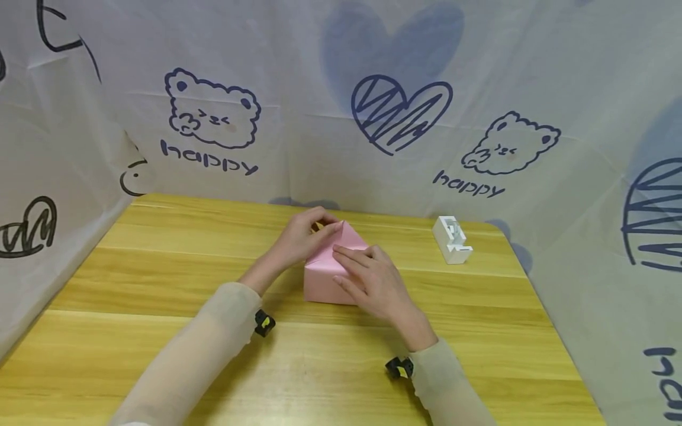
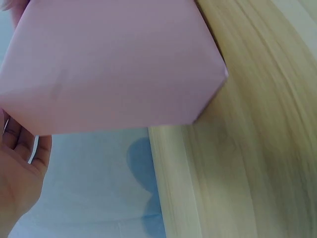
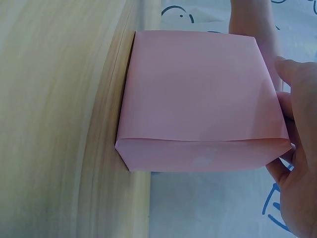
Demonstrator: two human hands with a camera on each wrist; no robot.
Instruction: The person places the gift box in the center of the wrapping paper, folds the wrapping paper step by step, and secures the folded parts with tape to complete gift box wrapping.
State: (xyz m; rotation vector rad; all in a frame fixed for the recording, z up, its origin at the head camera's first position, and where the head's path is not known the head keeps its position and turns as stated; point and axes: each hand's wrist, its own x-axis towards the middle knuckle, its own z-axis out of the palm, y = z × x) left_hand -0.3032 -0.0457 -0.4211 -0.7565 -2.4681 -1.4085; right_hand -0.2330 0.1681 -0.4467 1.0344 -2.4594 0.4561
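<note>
A box wrapped in pink paper (image 1: 330, 287) stands near the middle of the wooden table, its folded top coming to a point at the far side. My left hand (image 1: 303, 238) is at the far left of the top, thumb on the paper and fingers curled behind its edge, pinching the fold. Across the top, my right hand (image 1: 375, 281) presses the paper with fairly straight fingers. In the left wrist view the pink side (image 2: 114, 64) is smooth beside the left hand (image 2: 22, 173). A horizontal paper edge crosses the side (image 3: 198, 89) facing the right wrist camera.
A white tape dispenser (image 1: 452, 241) stands on the table (image 1: 160, 331) at the back right. Behind the table's far edge hangs a pale cloth (image 1: 303, 136) printed with bears and hearts. Small black cameras sit at both wrists.
</note>
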